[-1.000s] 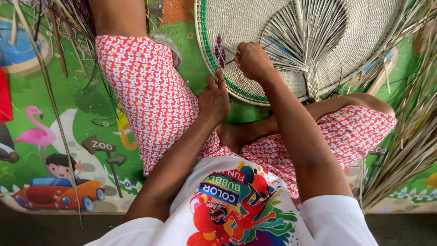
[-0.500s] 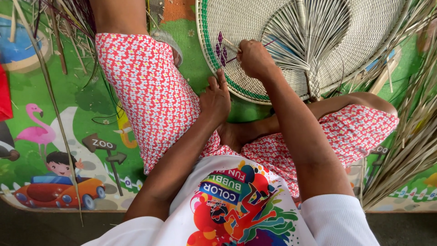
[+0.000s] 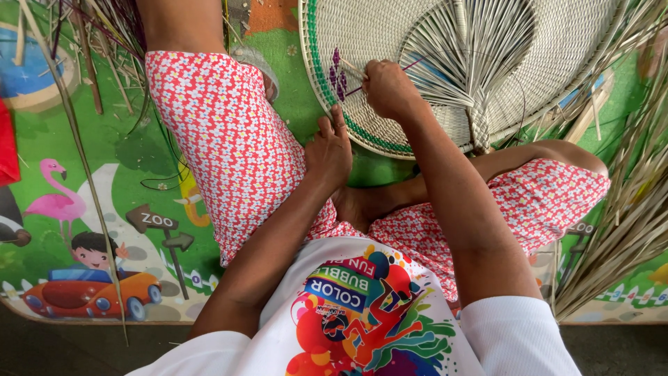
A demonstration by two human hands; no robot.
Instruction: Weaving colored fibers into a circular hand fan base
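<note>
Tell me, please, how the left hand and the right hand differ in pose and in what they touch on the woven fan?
The right hand is curled into a fist over the woven fan, pinching a thin purple strand; the left hand lies flatter, fingers extended. The right hand rests on the fan's face beside the purple stitches, while the left hand only meets the green-edged rim. Both are bare and touch the same fan.

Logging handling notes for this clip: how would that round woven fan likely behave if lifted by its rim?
The round woven fan would probably feel light for its size, being thin plaited strips. It likely holds its shape yet flexes somewhat, since a bound green rim frames it. The loose strips fanning out at its centre look floppy and could snag on the right hand.
</note>
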